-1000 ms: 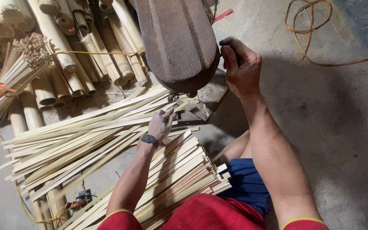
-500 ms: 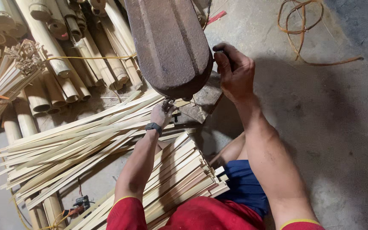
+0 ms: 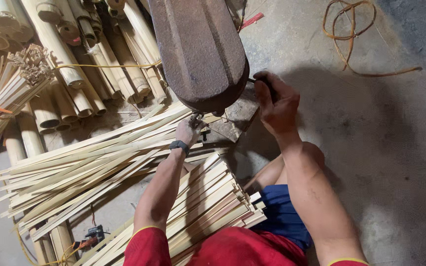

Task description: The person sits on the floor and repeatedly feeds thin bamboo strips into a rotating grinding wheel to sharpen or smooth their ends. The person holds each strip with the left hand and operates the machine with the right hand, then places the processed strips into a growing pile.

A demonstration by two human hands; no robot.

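Observation:
A large rusty brown machine cover (image 3: 198,54) hangs over the middle of the floor. My right hand (image 3: 276,103) is closed around a dark handle at the cover's right edge. My left hand (image 3: 189,130), with a black band at the wrist, reaches under the cover's lower rim, fingers curled at a pale bamboo strip (image 3: 124,143). The fingertips are partly hidden by the cover. A fan of long split bamboo strips (image 3: 75,172) spreads to the left of that hand.
A stack of cut bamboo slats (image 3: 208,202) rests against my lap. Whole bamboo culms (image 3: 75,83) lie at top left, with a tied bundle of thin sticks (image 3: 6,98). An orange cord (image 3: 346,29) loops on the grey concrete floor at top right.
The view has shifted slightly. My right hand has stayed closed on the handle. My left hand has stayed at the cover's lower rim among the strips.

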